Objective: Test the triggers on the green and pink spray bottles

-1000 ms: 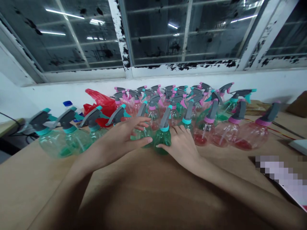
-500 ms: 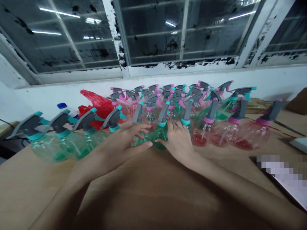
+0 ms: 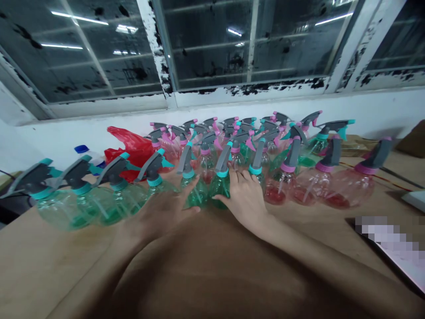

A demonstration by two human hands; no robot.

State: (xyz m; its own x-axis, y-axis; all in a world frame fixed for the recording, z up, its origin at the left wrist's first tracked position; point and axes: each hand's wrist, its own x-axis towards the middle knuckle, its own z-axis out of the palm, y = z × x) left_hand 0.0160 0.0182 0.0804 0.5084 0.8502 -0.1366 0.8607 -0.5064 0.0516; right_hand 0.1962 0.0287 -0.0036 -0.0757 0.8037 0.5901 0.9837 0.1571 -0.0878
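Observation:
Rounded spray bottles with grey trigger heads stand in rows. My right hand [image 3: 247, 197] is against a green spray bottle [image 3: 219, 188] with a turquoise collar, its thumb across the front and its fingers around the right side. Those fingertips are partly hidden between this bottle and another turquoise-collared spray bottle [image 3: 256, 171] on the right. My left hand [image 3: 162, 215], blurred, is open with thumb and forefinger apart, just left of a green spray bottle [image 3: 196, 192]. Whether it touches that bottle I cannot tell. Another green spray bottle [image 3: 161, 184] stands behind it.
More green spray bottles [image 3: 83, 206] stand at left, pink ones [image 3: 307, 186] at right, with several behind. A red plastic bag [image 3: 129, 148] and a blue-capped bottle [image 3: 86, 155] lie back left. A blurred-out flat object [image 3: 395, 248] is at right, below the window wall.
My left hand has drawn left and down, uncovering more of the green bottle beside it. My right hand stays at the same green bottle. The view has shifted slightly.

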